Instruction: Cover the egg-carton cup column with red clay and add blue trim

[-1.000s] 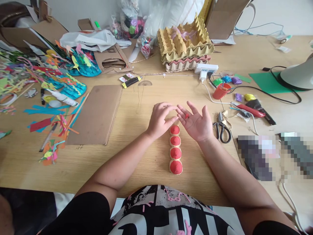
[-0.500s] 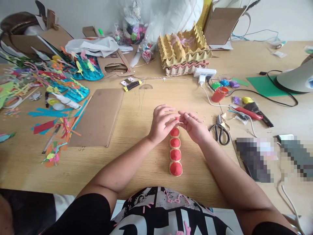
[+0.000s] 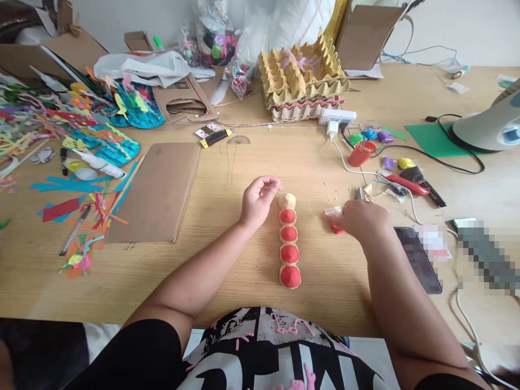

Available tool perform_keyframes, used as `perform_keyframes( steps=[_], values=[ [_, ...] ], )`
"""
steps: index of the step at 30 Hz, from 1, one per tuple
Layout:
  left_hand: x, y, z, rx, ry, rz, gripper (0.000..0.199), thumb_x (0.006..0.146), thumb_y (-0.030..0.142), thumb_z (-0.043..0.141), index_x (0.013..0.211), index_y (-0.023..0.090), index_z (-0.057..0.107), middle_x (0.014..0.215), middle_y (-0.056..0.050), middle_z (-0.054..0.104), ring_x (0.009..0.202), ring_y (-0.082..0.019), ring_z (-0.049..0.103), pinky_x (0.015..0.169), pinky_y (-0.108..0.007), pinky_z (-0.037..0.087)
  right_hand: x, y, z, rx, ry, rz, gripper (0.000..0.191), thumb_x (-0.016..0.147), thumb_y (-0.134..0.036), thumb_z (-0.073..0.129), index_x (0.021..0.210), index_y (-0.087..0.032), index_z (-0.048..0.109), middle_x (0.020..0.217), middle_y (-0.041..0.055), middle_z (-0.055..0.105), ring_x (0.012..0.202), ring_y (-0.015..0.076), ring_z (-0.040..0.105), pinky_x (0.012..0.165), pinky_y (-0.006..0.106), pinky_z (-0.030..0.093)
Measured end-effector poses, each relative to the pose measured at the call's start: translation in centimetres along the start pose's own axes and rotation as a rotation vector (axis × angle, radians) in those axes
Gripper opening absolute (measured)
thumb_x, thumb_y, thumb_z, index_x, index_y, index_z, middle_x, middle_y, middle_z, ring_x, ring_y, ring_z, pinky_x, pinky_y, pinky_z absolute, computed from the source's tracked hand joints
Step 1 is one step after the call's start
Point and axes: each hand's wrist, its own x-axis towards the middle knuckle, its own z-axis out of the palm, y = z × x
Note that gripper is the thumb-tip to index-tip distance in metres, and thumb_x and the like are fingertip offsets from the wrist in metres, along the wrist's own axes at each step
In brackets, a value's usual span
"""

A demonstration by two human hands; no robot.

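Note:
A strip of egg-carton cups lies lengthwise before me, several cups covered in red and the farthest one bare tan. Just left of that bare cup, my left hand is raised with its fingers pinched together; anything between the fingertips is too small to make out. My right hand is right of the strip, its fingertips at a small clear packet with red material in it. The back of the hand hides most of the fingers, so its grip on the packet is unclear.
Brown cardboard and coloured paper scraps lie left. Stacked egg trays stand at the back beside a power strip. To the right are a red cup, a black marker, cables and a phone.
My right hand has moved right, away from my left hand, to the packet. My left hand has shifted slightly left, and the far tan cup is now uncovered. The view has shifted slightly.

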Motion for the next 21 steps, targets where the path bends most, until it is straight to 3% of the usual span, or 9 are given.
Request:
perform_keyframes(
  steps=[5, 8, 11, 16, 21],
  values=[
    [-0.3, 0.0, 0.3, -0.028, -0.033, 0.003, 0.059, 0.090, 0.078, 0.090, 0.102, 0.023, 0.074, 0.100, -0.006, 0.085, 0.100, -0.020, 0.084, 0.095, -0.033, 0.064, 0.0, -0.5, 1.0, 0.043, 0.040, -0.042, 0.034, 0.100, -0.050, 0.072, 0.091, -0.017, 0.078, 0.108, 0.0229, 0.084, 0.101, 0.0377, 0.080, 0.077, 0.041, 0.051],
    [-0.7, 0.2, 0.4, 0.007, -0.112, 0.032, 0.053, 0.097, 0.076, 0.084, 0.107, 0.024, 0.077, 0.107, -0.007, 0.086, 0.102, -0.019, 0.082, 0.092, -0.032, 0.064, -0.2, -0.5, 0.5, 0.180, 0.116, -0.119, 0.029, 0.095, -0.049, 0.076, 0.084, -0.023, 0.067, 0.100, 0.0145, 0.082, 0.093, 0.0325, 0.077, 0.075, 0.039, 0.048],
    [-1.0, 0.5, 0.5, 0.088, -0.207, 0.112, 0.047, 0.106, 0.070, 0.075, 0.111, 0.024, 0.083, 0.108, -0.008, 0.086, 0.098, -0.019, 0.080, 0.091, -0.033, 0.062, -0.2, -1.6, 0.9, 0.469, 0.224, -0.267, 0.023, 0.091, -0.043, 0.076, 0.091, -0.027, 0.059, 0.088, 0.0055, 0.077, 0.079, 0.0258, 0.070, 0.071, 0.036, 0.046],
    [-1.2, 1.1, 0.3, 0.237, -0.282, 0.186, 0.043, 0.111, 0.063, 0.072, 0.108, 0.023, 0.087, 0.102, -0.008, 0.085, 0.090, -0.019, 0.075, 0.087, -0.034, 0.060, 0.5, -5.1, 4.9, 0.993, 0.384, -0.528, 0.037, 0.091, -0.035, 0.069, 0.125, -0.027, 0.057, 0.088, 0.0007, 0.075, 0.074, 0.0221, 0.069, 0.075, 0.036, 0.054],
    [-1.2, 1.2, 0.2, 0.261, -0.289, 0.100, 0.044, 0.103, 0.065, 0.081, 0.103, 0.021, 0.087, 0.102, -0.009, 0.087, 0.083, -0.019, 0.072, 0.083, -0.034, 0.059, 1.4, -6.1, 7.9, 0.978, 0.570, -0.601, 0.051, 0.093, -0.033, 0.075, 0.142, -0.029, 0.061, 0.104, 0.0062, 0.081, 0.087, 0.0274, 0.077, 0.085, 0.043, 0.063]
  ],
)
